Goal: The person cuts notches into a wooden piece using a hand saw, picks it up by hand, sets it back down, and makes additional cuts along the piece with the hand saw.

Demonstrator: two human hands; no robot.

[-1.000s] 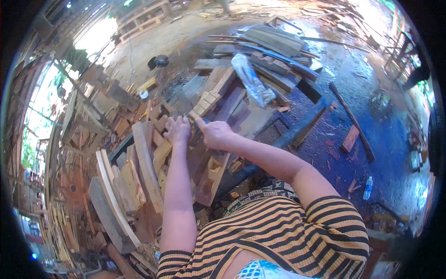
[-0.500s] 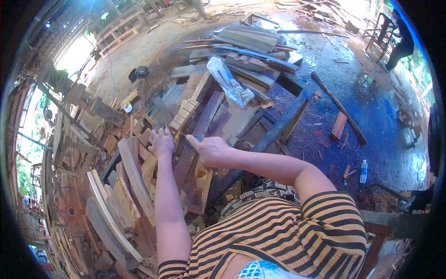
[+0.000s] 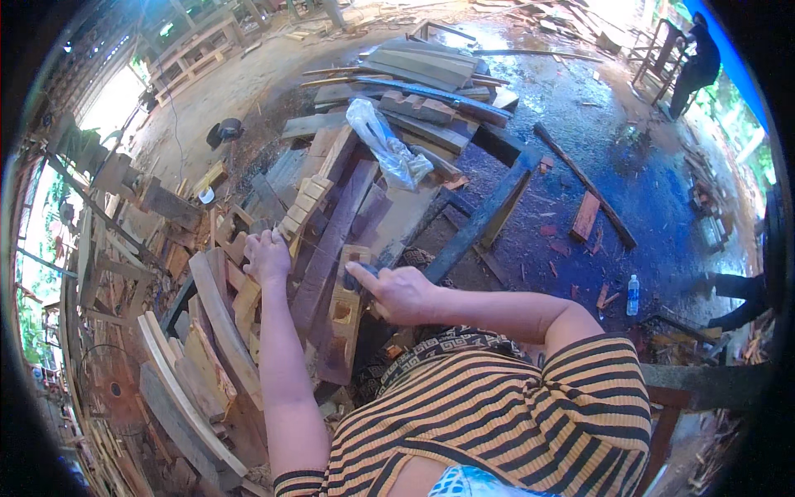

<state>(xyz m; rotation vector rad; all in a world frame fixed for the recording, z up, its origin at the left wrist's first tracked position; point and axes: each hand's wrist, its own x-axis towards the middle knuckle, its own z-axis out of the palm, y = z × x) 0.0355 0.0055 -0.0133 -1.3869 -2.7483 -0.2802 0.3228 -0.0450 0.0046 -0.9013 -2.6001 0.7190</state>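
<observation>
My left hand (image 3: pixel 267 255) lies with curled fingers over the near end of a pale, notched piece of wood (image 3: pixel 305 207). My right hand (image 3: pixel 404 295) is closed round the dark handle of a thin-bladed hand tool (image 3: pixel 351 280), its index finger stretched along the handle. The blade is a faint thin line pointing toward the notched wood, so its exact kind is unclear. Below my right hand stands a pale wooden block with a square hole (image 3: pixel 341 311). A long brown plank (image 3: pixel 335 236) runs between my hands.
Curved wooden pieces (image 3: pixel 219 315) lean left of my left arm. Stacked boards (image 3: pixel 414 70) and a clear plastic bag (image 3: pixel 385 145) lie ahead. A dark beam (image 3: pixel 480 224) slants to the right. A water bottle (image 3: pixel 633 296) stands on the floor. A person (image 3: pixel 697 66) is at the far right.
My right hand has drawn back toward me and to the right with the tool, away from my left hand. The left hand keeps its place on the wood; the whole view has shifted slightly.
</observation>
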